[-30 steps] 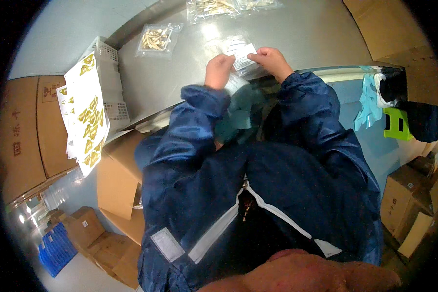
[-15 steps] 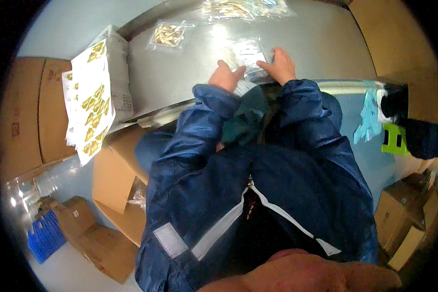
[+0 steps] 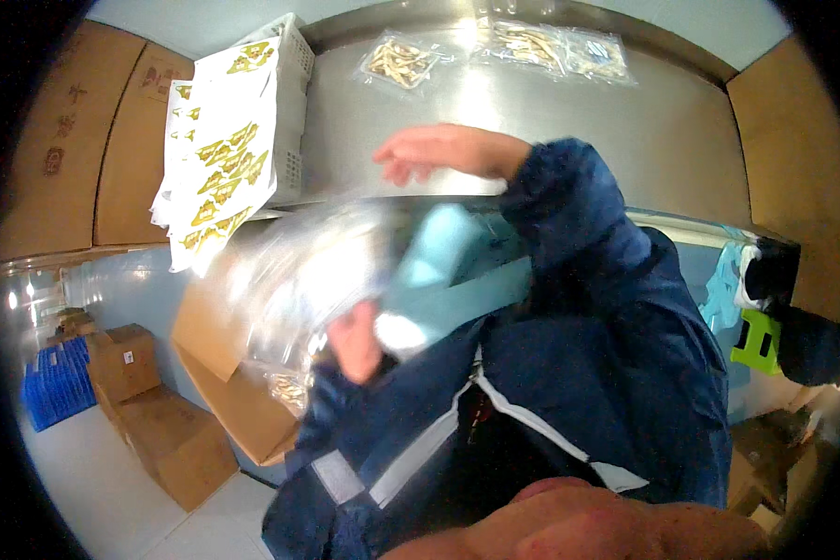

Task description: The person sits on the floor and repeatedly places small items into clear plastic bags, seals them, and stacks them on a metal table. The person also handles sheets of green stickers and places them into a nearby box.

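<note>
My right hand [image 3: 453, 152] hovers over the near part of the metal table [image 3: 625, 140], fingers stretched to the left, holding nothing. Low on the left, my left hand [image 3: 355, 343] is smeared by motion beside a large mass of clear plastic film [image 3: 317, 261]. Whether its fingers grip the film cannot be made out. The film spreads above an open cardboard box [image 3: 215, 322], where a clear bag of pale pieces [image 3: 289, 387] shows. At the back of the table lie clear packets of pale, slender pieces: one packet [image 3: 401, 63] on the left, another packet [image 3: 529, 47] and a smaller-looking one [image 3: 597, 58] right of it.
A white plastic basket [image 3: 294, 112] draped with gold-printed white sheets [image 3: 224, 159] stands at the table's left. Cardboard boxes [image 3: 56, 140] rise beyond it. Blue crates [image 3: 58, 378] sit on the floor. Light blue gloves [image 3: 721, 289] and a lime-green holder [image 3: 756, 341] hang at right.
My left hand has swung down left from the table to the plastic film. My right hand has moved leftward. The packet between my hands has left the table, and the view has shifted.
</note>
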`<action>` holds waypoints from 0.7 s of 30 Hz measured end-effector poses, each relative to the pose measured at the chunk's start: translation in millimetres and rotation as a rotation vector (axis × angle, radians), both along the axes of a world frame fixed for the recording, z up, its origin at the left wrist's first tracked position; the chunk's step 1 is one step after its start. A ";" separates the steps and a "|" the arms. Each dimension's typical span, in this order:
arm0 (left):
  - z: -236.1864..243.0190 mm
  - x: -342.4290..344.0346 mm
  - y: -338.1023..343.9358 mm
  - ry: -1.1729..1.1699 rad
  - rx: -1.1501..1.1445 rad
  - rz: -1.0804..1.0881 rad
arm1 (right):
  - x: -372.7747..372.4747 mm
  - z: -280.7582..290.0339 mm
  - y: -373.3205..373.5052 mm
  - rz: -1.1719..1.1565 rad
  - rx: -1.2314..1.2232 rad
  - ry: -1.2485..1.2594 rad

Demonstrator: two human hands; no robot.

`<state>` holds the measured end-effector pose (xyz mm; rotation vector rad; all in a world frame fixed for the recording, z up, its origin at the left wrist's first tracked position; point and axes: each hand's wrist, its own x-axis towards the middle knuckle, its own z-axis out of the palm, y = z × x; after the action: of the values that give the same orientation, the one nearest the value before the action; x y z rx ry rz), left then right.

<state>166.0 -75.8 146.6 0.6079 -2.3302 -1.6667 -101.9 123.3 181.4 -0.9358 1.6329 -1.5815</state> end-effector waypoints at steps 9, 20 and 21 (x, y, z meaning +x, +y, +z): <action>-20.1 41.6 -45.7 0.072 0.281 0.323 | -165.4 -139.5 -25.5 -0.884 0.863 1.032; -36.3 2.4 -46.4 0.061 0.361 0.162 | -146.6 -85.8 -3.5 -0.647 0.236 1.357; -37.1 3.8 -45.8 0.065 0.355 0.159 | -127.4 -62.1 2.4 -0.666 0.222 1.180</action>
<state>169.8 -121.6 109.5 0.7672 -1.8989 -2.0034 -229.3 125.8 119.3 -1.4127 3.1118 -1.1584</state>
